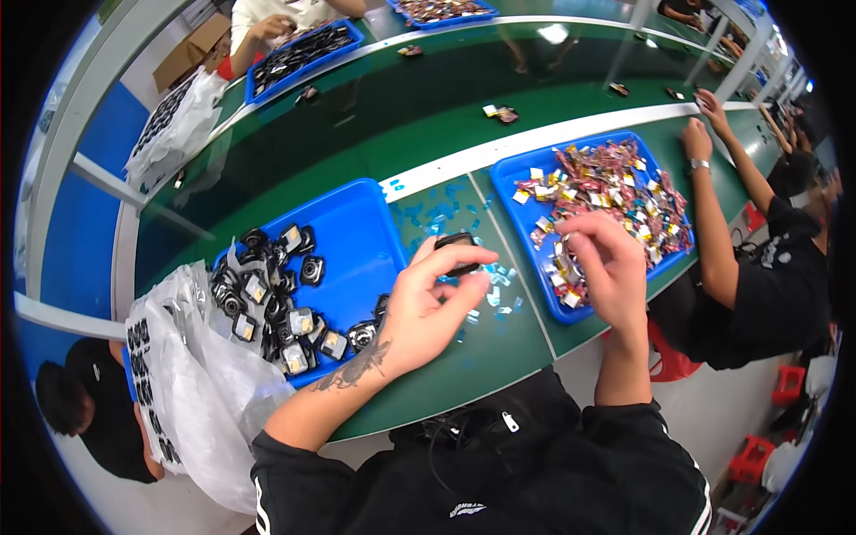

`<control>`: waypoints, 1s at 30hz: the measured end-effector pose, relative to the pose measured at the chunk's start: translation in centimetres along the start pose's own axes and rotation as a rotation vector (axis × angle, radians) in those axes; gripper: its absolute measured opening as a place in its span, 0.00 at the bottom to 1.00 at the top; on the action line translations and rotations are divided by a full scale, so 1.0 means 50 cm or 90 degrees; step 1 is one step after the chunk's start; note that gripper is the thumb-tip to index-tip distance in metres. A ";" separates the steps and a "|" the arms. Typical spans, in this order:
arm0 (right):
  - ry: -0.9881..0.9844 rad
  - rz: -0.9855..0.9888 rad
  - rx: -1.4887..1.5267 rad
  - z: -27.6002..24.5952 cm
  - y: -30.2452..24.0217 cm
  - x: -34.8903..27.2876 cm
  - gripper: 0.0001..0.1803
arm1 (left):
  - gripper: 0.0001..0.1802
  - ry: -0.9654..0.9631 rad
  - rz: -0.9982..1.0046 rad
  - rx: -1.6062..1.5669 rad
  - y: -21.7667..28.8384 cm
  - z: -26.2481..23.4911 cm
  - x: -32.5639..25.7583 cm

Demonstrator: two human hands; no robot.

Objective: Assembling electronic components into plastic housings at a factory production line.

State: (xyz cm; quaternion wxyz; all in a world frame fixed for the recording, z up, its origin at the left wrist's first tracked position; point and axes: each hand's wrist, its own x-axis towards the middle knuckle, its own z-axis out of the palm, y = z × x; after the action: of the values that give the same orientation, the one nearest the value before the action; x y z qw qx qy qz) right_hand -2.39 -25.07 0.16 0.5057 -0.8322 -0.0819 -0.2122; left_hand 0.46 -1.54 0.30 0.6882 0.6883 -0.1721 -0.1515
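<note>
Head view shows the left hand (426, 299) curling its slightly parted fingers around a black case (456, 240) above the table (517, 352), left of the right hand (615, 267), whose fingertips nearly meet over the parts tray (526, 162), any hold there unclear, the case's long axis partly hidden.

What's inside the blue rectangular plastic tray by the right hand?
Heaped small pinkish-red pieces with white and yellow patches. The bare right hand hides some; whatever lies beneath them can't be seen.
</note>
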 end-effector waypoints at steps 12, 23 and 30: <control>-0.167 0.053 0.201 0.129 -0.042 0.057 0.08 | 0.07 0.044 0.076 0.116 -0.016 -0.041 0.014; -0.151 0.114 0.226 0.149 -0.037 0.044 0.04 | 0.06 0.054 0.083 0.168 -0.016 -0.041 0.007; -0.052 -0.198 -0.043 0.162 -0.034 0.051 0.13 | 0.06 0.081 0.139 0.196 -0.032 -0.046 0.015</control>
State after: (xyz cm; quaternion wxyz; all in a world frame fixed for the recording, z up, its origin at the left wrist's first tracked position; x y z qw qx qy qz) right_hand 1.47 -17.38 -0.61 0.4344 -0.8340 -0.2230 -0.2569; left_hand 2.20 0.19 -1.27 0.5969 0.7707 -0.2230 -0.0042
